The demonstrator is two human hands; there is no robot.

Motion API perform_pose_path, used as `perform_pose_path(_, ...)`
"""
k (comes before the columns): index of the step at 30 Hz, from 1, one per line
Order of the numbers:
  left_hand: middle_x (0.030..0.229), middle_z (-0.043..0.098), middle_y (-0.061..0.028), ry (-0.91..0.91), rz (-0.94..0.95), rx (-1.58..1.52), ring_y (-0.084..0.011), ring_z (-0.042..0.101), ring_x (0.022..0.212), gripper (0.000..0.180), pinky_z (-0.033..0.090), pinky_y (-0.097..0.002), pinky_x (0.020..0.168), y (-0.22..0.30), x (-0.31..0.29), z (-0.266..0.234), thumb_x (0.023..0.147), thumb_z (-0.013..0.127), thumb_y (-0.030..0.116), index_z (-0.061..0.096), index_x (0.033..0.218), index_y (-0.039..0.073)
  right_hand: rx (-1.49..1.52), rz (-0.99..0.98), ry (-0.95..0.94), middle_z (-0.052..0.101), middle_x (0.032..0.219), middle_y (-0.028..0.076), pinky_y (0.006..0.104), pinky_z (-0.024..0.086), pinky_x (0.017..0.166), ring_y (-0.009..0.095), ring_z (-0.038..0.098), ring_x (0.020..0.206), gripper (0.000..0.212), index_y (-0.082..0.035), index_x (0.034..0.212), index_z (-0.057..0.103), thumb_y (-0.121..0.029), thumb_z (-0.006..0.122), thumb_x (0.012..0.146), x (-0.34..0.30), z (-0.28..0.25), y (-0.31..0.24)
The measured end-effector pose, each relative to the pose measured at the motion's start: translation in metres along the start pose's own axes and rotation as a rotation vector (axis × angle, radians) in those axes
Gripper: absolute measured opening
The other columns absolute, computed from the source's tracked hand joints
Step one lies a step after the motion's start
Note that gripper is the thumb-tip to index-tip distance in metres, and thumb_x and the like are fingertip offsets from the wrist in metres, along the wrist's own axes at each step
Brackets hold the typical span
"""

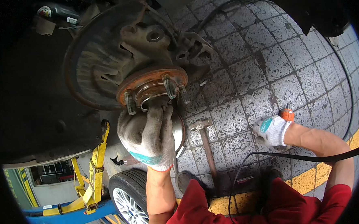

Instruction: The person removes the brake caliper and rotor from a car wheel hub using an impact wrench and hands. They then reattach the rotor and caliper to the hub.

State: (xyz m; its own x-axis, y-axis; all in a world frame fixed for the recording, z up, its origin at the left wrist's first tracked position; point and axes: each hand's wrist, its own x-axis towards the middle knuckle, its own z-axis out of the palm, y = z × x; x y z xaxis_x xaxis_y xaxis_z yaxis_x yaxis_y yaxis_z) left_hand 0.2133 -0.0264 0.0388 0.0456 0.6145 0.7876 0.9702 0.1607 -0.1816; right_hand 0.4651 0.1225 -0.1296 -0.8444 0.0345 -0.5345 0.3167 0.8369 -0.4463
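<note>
A rusty wheel hub (153, 84) with several threaded studs stands at the upper left, in front of a worn metal backing plate (99, 61). My left hand (148, 134), in a soiled white work glove, is at the hub's centre from below. Its fingers are bent together at a dark round part in the bore; what they grip is hidden. Out to the right, my right hand (270, 130) is over the tiled floor in a similar glove, its fingers curled under and mostly hidden. Just beyond that wrist is a small orange object (287, 114) with a dark tip.
A hammer (208, 149) lies on the tiles between my hands. At the lower left are a tyre on a silver wheel (131, 199) and a yellow lift arm (95, 169) on a blue beam (71, 215). A black hose (346, 79) curves along the right.
</note>
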Motion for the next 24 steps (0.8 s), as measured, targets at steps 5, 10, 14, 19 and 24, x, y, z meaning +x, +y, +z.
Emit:
perform_pose_path(5, 0.108, 0.054, -0.0059, -0.162, 0.109, 0.038, -0.0298, 0.054, 0.105, 0.052, 0.045, -0.0464, 0.094, -0.007, -0.001, -0.013, 0.070, 0.081, 0.002, 0.066, 0.118, 0.014, -0.038, -0.006, -0.017, 0.063, 0.114, 0.020, 0.0459, 0.055, 0.085, 0.035, 0.065, 0.103, 0.044, -0.004, 0.116, 0.062, -0.040, 0.057, 0.091, -0.001, -0.003, -0.002)
perform_pose_path(10, 0.101, 0.055, -0.0049, -0.026, 0.055, 0.000, -0.0262, 0.056, 0.094, 0.048, 0.047, -0.0480, 0.089, -0.006, -0.002, 0.001, 0.068, 0.084, 0.009, 0.065, 0.112, 0.012, -0.035, 0.014, -0.051, 0.062, 0.119, 0.022, 0.0463, 0.054, 0.088, 0.036, 0.065, 0.106, 0.048, -0.003, 0.122, 0.059, -0.041, 0.056, 0.092, 0.001, -0.004, -0.001)
perform_pose_path(14, 0.104, 0.056, -0.0061, 0.074, -0.041, -0.084, -0.0280, 0.056, 0.098, 0.049, 0.047, -0.0500, 0.095, -0.009, -0.005, 0.006, 0.069, 0.087, 0.013, 0.063, 0.112, 0.010, -0.008, 0.005, -0.046, 0.063, 0.118, 0.022, 0.0469, 0.053, 0.090, 0.037, 0.064, 0.108, 0.048, -0.003, 0.121, 0.059, -0.040, 0.056, 0.092, 0.000, -0.003, 0.000)
perform_pose_path(19, 0.115, 0.058, -0.0122, -0.031, 0.019, -0.045, -0.0330, 0.055, 0.113, 0.049, 0.046, -0.0453, 0.096, -0.006, -0.007, -0.003, 0.072, 0.083, 0.002, 0.063, 0.117, 0.006, 0.008, -0.039, 0.020, 0.066, 0.108, 0.020, 0.0461, 0.053, 0.090, 0.037, 0.065, 0.102, 0.044, -0.002, 0.116, 0.061, -0.037, 0.058, 0.090, 0.002, 0.007, 0.007)
perform_pose_path(24, 0.110, 0.058, -0.0109, -0.118, 0.044, 0.065, -0.0315, 0.056, 0.102, 0.045, 0.046, -0.0493, 0.093, -0.005, -0.007, -0.009, 0.074, 0.076, 0.004, 0.066, 0.117, 0.007, 0.012, -0.024, 0.049, 0.066, 0.105, 0.020, 0.0463, 0.053, 0.089, 0.037, 0.065, 0.099, 0.041, -0.001, 0.111, 0.063, -0.036, 0.059, 0.089, 0.000, 0.007, 0.006)
